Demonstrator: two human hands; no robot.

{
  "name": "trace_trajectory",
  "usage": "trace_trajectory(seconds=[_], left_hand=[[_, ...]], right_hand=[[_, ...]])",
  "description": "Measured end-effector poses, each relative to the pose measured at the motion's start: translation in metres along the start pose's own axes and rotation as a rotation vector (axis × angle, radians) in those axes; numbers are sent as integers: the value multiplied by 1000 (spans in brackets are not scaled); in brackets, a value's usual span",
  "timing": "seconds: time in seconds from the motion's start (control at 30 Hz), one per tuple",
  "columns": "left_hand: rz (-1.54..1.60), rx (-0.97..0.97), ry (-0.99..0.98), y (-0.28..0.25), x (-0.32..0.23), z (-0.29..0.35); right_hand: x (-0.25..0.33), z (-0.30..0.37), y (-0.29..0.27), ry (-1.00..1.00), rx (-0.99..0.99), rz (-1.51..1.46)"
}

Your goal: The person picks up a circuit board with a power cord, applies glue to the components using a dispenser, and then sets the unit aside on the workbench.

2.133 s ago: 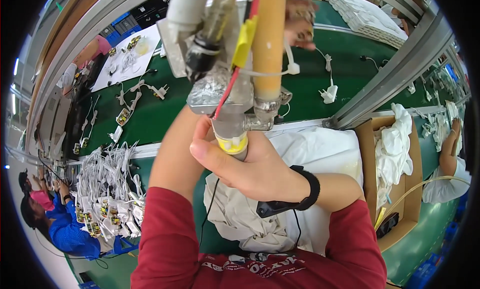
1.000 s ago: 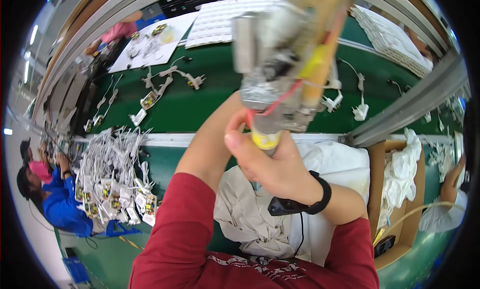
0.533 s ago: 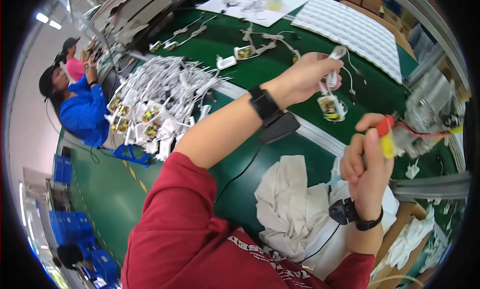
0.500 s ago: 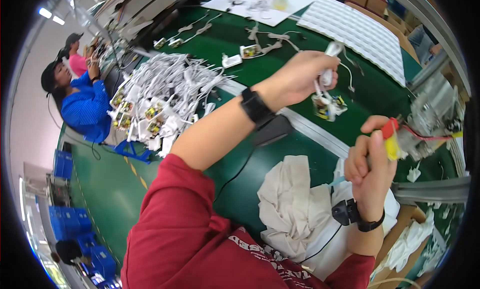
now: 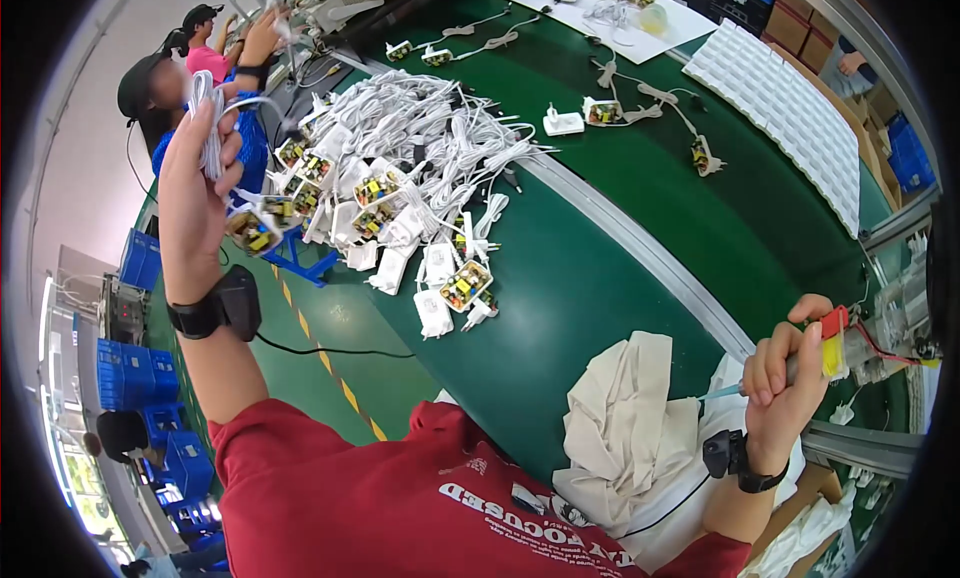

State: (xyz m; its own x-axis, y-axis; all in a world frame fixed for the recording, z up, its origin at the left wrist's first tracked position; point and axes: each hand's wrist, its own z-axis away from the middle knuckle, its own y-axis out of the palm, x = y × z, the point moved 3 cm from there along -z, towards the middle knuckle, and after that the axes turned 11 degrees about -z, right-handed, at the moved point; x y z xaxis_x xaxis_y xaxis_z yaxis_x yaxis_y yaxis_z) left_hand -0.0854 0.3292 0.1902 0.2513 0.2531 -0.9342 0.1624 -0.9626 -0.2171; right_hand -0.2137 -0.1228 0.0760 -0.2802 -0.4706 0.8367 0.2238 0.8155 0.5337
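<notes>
My left hand (image 5: 195, 203), clasping a coiled adapter cable (image 5: 204, 90), has swung off the conveyor belt (image 5: 640, 183) to ten o'clock, beside the adapter heap (image 5: 420, 128), my right hand (image 5: 783, 373) gripping a yellow-banded tool (image 5: 832, 358).

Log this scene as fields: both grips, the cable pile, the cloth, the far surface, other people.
Left grip: closed around a coiled white cable
Right grip: curled at a yellow-banded metal fixture
White cable pile: includes white adapters and exposed circuit boards, on the near green table
Crumpled cream cloth: left of the right grip
Dark green far surface: more circuit boards, spread out
Other people: include one in blue, one in pink, upper left
</notes>
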Motion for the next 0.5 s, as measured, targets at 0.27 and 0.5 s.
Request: trace_trajectory(seconds=[0.27,0.5], left_hand=[[-1067,-50,399,31,71,-23],[-1455,392,498,48,159,-81]], right_hand=[[-4,2,4,1,-10,8],[-5,0,6,16,-13,8]])
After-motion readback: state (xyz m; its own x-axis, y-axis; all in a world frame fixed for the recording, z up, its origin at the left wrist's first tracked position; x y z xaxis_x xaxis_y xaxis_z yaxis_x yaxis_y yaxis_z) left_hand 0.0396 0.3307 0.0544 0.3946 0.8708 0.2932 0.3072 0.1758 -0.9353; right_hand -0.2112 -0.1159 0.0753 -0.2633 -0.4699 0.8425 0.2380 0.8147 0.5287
